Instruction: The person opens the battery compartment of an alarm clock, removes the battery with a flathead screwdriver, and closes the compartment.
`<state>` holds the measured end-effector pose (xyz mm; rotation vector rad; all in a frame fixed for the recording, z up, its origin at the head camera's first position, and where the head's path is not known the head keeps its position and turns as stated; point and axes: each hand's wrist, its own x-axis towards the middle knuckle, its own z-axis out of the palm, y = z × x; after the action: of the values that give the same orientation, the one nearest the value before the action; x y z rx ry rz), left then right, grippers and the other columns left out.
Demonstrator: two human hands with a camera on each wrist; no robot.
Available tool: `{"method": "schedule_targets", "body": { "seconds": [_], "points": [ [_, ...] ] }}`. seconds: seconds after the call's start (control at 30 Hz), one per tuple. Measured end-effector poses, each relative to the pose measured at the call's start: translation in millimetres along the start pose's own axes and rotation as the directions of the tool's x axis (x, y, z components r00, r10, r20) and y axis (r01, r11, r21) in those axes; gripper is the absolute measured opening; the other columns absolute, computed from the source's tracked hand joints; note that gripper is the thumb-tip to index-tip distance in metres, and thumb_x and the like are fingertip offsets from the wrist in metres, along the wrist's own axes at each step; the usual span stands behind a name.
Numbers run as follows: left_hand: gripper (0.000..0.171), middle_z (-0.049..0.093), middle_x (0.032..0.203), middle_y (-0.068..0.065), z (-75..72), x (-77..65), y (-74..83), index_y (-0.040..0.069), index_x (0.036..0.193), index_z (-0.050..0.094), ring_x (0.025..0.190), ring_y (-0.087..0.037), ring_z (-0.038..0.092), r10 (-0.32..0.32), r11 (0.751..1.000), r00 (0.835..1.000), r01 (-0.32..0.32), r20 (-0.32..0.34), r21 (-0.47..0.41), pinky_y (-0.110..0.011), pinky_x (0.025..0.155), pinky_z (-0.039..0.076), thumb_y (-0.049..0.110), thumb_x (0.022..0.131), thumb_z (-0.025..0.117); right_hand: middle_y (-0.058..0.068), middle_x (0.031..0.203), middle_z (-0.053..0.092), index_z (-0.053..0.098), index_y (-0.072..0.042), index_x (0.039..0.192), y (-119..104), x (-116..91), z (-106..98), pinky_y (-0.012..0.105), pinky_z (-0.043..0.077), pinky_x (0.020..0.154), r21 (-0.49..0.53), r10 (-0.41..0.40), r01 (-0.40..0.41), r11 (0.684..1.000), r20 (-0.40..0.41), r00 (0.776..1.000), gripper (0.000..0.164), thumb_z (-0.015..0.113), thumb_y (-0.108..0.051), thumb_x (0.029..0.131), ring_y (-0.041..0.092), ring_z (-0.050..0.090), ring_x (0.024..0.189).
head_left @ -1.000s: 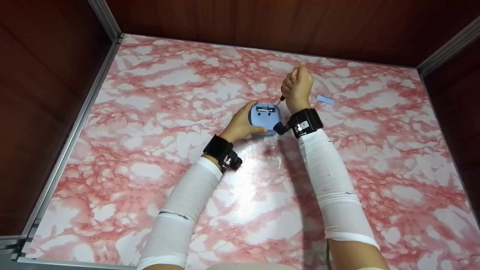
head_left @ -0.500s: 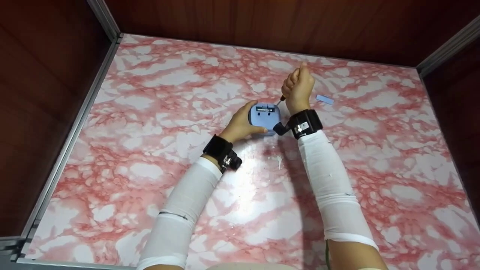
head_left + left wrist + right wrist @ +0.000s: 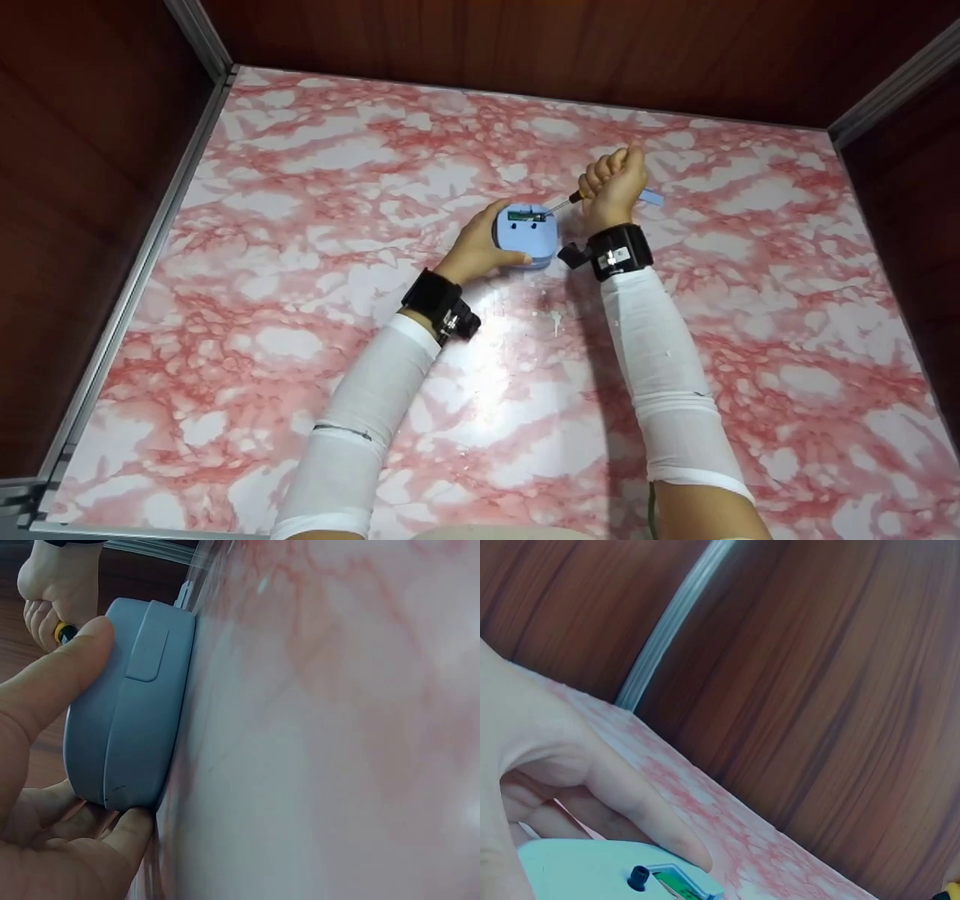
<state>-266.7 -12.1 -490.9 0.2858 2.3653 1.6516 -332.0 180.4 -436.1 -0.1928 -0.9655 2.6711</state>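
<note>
My left hand [image 3: 480, 244] grips a light-blue, rounded-square device [image 3: 527, 241] from its left side, thumb at the near edge and fingers round the far side. Its upper face has an uncovered battery compartment [image 3: 525, 217] with a green battery-like piece inside, and two small black knobs. In the left wrist view the device's side [image 3: 146, 720] sits at the tabletop. My right hand [image 3: 616, 184] is curled round the yellow-and-black handle of a screwdriver [image 3: 559, 208]. Its metal shaft slants down leftward, the tip at the compartment's right end. The right wrist view catches one knob [image 3: 638, 877] closely.
A small light-blue cover strip [image 3: 652, 197] lies on the table just beyond my right hand, partly hidden by it. The red-and-white marbled tabletop [image 3: 300, 225] is bounded by dark wood panels [image 3: 525, 45] with metal edging. Both wrists wear black camera straps.
My right hand has moved right and slightly nearer, tilting the screwdriver lower. Its tip has shifted from the device's corner to the compartment, where green now shows instead of silver. The left hand keeps its grip.
</note>
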Motion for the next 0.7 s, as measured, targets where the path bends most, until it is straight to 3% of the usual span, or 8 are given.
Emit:
{"method": "schedule_targets", "body": {
  "seconds": [0.17, 0.4, 0.7],
  "points": [
    [0.106, 0.046, 0.15, -0.014, -0.2, 0.6, 1.5, 0.01, 0.159, 0.03, 0.131, -0.029, 0.048, 0.006, 1.0, 1.0, -0.006, 0.002, -0.017, -0.04, 0.114, 0.036, 0.007, 0.072, 0.091, -0.004, 0.046, 0.02, 0.024, -0.012, 0.058, -2.7, -0.2, -5.7, 0.023, 0.009, 0.038, 0.08, 0.016, -0.016, 0.997, 0.001, 1.0, 0.056, 0.026, -0.024, 0.113, 0.006, 0.015, 0.037],
    [0.104, 0.043, 0.153, -0.015, 1.0, -0.1, -0.8, 0.01, 0.159, 0.03, 0.134, -0.029, 0.046, 0.012, 1.0, 1.0, -0.013, 0.01, 0.027, -0.04, 0.114, 0.034, 0.014, 0.075, 0.091, -0.003, 0.046, 0.023, 0.026, -0.013, 0.058, -3.8, 1.0, -19.4, 0.023, 0.015, 0.037, 0.186, 0.082, -0.064, 0.981, -0.088, 0.993, 0.057, 0.027, -0.028, 0.113, 0.008, 0.018, 0.037],
    [0.104, 0.044, 0.153, -0.015, -1.0, 0.7, -0.1, 0.01, 0.159, 0.03, 0.134, -0.029, 0.045, 0.012, 0.999, 1.0, -0.012, 0.002, 0.031, -0.039, 0.115, 0.033, 0.011, 0.075, 0.091, -0.003, 0.047, 0.02, 0.026, -0.012, 0.057, -3.0, 1.4, -17.4, 0.023, 0.015, 0.036, 0.219, 0.095, -0.066, 0.973, -0.122, 0.988, 0.057, 0.028, -0.027, 0.112, 0.009, 0.017, 0.036]
  ]
}}
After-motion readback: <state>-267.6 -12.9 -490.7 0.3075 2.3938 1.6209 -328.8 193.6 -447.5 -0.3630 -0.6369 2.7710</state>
